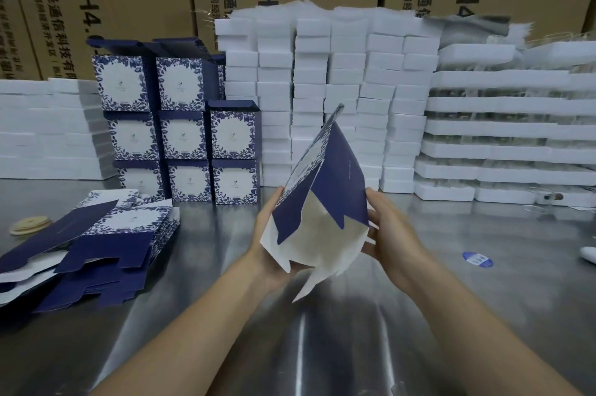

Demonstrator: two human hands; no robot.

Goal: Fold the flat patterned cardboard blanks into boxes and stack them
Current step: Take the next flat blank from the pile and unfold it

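Both hands hold one partly opened box blank above the metal table.

I see the left hand [269, 236] gripping the blank [322, 202] at its lower left edge, fingers closed on the card from behind, thumb on the near side. The right hand [388, 234] clasps its right edge, fingers curled onto the dark blue panel. The blank stands tilted, its top leaning away, white inside and loose bottom flaps facing me, clear of the table [354, 347]. Flat blanks [96, 244] lie in a loose pile at the left, well apart from the hands. Folded boxes [180, 134] stand stacked three high behind that pile, against white foam blocks [338, 73]. A blue sticker [477, 259] lies on the table at the right.
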